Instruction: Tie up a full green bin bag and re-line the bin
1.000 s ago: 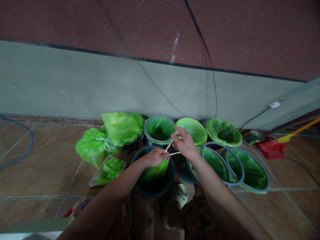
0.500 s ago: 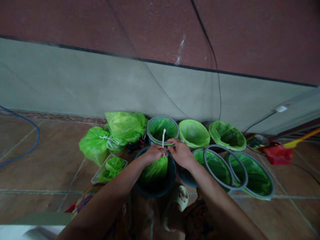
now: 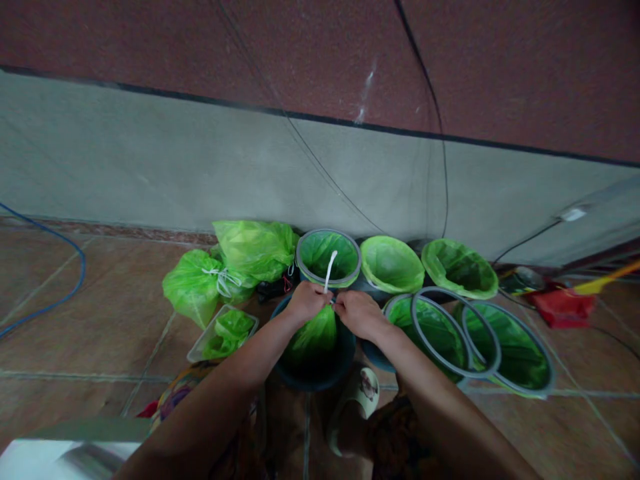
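A green plastic garbage bag (image 3: pixel 316 339) is gathered at its neck inside a dark round bin (image 3: pixel 313 385). My left hand (image 3: pixel 309 301) is closed around the neck, and a white drawstring (image 3: pixel 331 268) sticks up beside its fingers. Close on the other side, my right hand (image 3: pixel 361 313) pinches at the same neck, its fingertips on what looks like the drawstring. The exact hold of the fingertips is partly hidden. Just beyond my hands stands a bin with a grey rim (image 3: pixel 329 233) and a green liner.
Tied green bags (image 3: pixel 193 283) and a clear tray (image 3: pixel 199 348) with green plastic lie left. More lined bins (image 3: pixel 391 263) stand right, two loose grey rings (image 3: pixel 419 333) across them. A red dustpan (image 3: pixel 563 308) lies far right. A slippered foot (image 3: pixel 367 393) is below.
My right hand has come down from above the bag's neck, and its fingers have closed near my left hand. The view has shifted slightly.
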